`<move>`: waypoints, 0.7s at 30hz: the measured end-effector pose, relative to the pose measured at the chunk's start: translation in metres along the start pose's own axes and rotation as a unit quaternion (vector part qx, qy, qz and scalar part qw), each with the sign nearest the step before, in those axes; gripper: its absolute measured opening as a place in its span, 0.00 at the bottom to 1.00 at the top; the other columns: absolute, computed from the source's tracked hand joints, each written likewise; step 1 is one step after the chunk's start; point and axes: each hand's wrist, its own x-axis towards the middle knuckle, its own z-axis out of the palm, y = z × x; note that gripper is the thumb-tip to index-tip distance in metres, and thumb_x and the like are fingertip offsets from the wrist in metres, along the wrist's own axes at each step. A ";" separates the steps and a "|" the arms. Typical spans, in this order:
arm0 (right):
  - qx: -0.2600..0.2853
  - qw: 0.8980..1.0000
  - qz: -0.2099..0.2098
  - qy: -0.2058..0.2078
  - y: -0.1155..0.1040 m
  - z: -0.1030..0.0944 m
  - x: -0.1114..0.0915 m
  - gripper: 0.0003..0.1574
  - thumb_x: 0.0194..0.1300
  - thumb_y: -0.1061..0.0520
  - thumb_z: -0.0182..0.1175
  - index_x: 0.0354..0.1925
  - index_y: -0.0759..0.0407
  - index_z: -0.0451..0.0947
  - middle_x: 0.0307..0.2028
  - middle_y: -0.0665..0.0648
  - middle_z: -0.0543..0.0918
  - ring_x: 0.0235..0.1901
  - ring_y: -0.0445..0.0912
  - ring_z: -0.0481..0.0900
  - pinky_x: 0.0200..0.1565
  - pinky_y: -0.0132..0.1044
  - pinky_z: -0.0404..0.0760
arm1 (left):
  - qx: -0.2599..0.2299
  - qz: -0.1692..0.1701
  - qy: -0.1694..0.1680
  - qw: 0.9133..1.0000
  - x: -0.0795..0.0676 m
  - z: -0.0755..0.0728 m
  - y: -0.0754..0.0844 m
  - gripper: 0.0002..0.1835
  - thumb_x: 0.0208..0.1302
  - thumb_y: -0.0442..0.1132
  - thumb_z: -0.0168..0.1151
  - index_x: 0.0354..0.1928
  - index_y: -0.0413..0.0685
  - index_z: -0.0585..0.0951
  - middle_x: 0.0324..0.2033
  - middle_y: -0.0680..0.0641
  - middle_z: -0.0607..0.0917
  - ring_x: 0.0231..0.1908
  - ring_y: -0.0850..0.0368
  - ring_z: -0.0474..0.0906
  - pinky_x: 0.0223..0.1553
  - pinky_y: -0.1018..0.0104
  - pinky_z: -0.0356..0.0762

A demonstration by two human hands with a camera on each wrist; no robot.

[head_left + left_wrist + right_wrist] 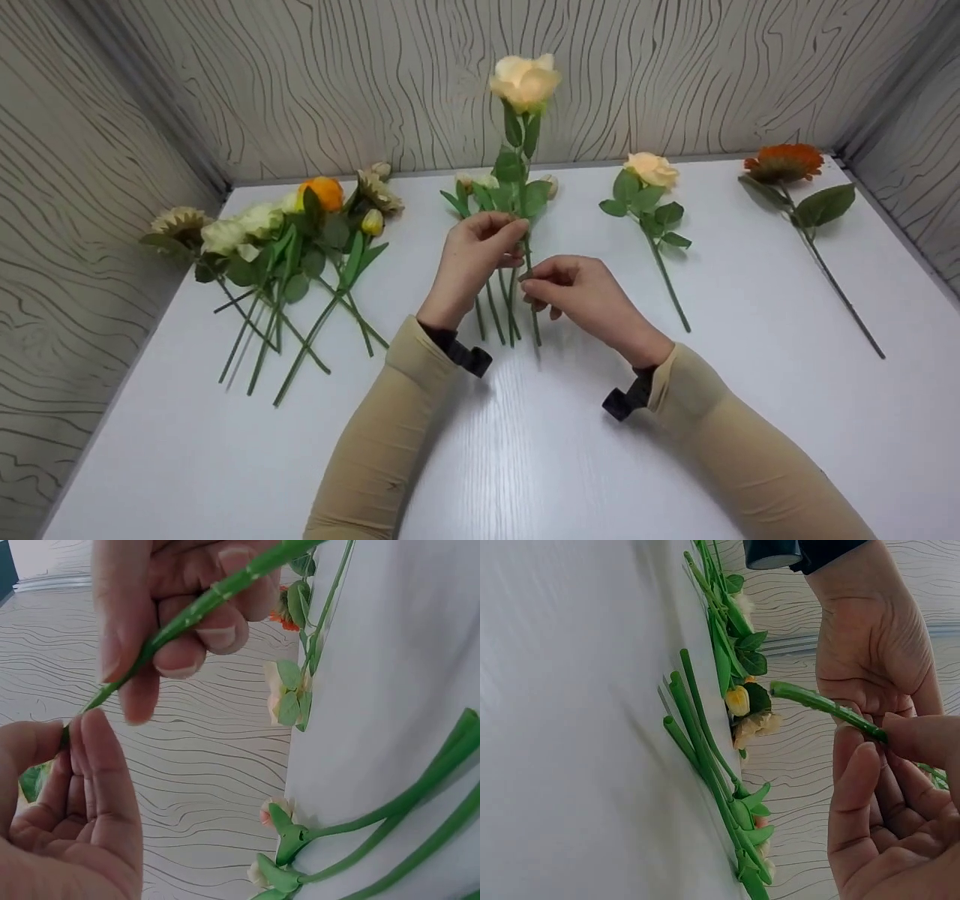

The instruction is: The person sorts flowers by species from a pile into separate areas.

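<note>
A peach artificial rose [526,84] stands upright in both hands, raised off the table. My left hand [484,247] pinches its green stem just below the leaves, between thumb and forefinger. Lower on the same stem, my right hand [576,294] pinches it between thumb and fingertips. The cut end of the rose stem [802,695] sticks out past the right fingers in the right wrist view. Behind the hands, a small group of pale tulips [482,193] lies on the table, their stems [705,742] side by side and partly hidden by the left hand.
At the left lies a mixed pile of flowers [259,221] with crossing stems, an orange bloom [324,193] among them. Another peach rose [651,171] and an orange-red flower [784,163] lie apart at the right. A patterned wall [420,90] borders the white table [525,450] behind.
</note>
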 end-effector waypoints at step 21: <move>-0.008 0.998 0.013 0.068 0.004 -0.036 0.001 0.15 0.73 0.54 0.64 0.50 0.64 0.84 0.39 0.64 0.87 0.33 0.49 0.85 0.37 0.38 0.87 | 0.298 0.055 -0.071 0.950 -0.017 0.020 -0.001 0.20 0.77 0.50 0.59 0.62 0.47 0.82 0.49 0.49 0.85 0.43 0.55 0.83 0.43 0.64 0.82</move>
